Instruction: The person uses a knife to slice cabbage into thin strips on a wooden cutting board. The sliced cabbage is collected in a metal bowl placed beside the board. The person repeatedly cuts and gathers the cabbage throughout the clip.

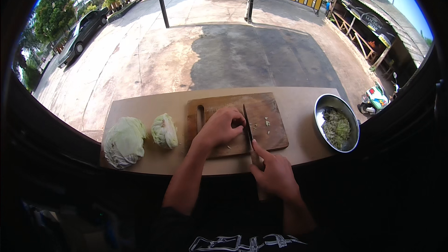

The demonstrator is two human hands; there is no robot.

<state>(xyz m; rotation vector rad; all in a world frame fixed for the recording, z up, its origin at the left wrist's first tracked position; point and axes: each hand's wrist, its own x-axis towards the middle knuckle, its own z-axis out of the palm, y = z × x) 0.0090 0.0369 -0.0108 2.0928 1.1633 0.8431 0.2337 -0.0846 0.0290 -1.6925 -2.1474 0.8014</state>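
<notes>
My right hand (276,171) grips the wooden handle of a kitchen knife (247,122). One finger stretches forward along the handle, and the dark blade points away from me over the wooden cutting board (269,108). Close to the left side of the blade, my left hand (224,126) is over the board with its fingers curled. Whether anything small sits between those fingertips is hidden. Small pale cabbage bits (267,123) lie scattered on the board, mostly right of the blade.
On the light-coloured table (301,126), a larger cabbage (124,142) and a smaller cabbage piece (164,131) lie left of the board. A metal bowl (317,115) with shredded greens (336,127) stands at the right. Concrete ground extends beyond the table's far edge.
</notes>
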